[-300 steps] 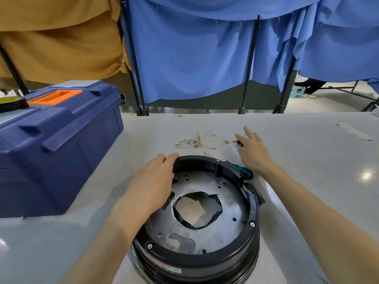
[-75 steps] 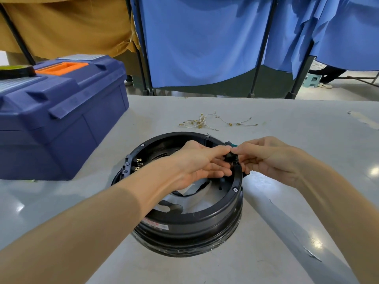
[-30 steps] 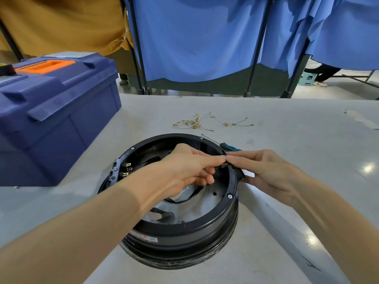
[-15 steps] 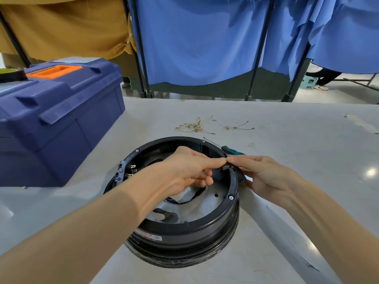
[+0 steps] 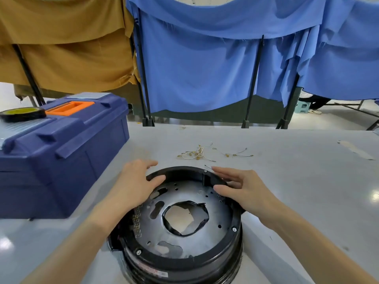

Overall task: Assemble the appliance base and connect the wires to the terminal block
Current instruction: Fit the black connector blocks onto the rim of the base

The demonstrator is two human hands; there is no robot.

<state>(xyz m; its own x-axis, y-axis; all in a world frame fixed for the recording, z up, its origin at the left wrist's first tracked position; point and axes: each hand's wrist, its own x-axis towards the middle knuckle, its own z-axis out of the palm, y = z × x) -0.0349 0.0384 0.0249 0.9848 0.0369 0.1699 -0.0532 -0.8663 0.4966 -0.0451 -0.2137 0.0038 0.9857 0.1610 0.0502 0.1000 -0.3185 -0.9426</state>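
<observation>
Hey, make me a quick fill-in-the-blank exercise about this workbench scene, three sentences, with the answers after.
1. The left hand and the right hand both rest on the rim of the appliance base, whose colour is ____.
2. The toolbox at the left has a handle coloured ____.
3. The curtain directly behind the loose wires is coloured ____.

Missing words: black; orange; blue.

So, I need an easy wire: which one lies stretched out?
The thin pale brass-tipped wire farthest right, lying nearly straight; the tangled wire bunch sits left of it.
</observation>
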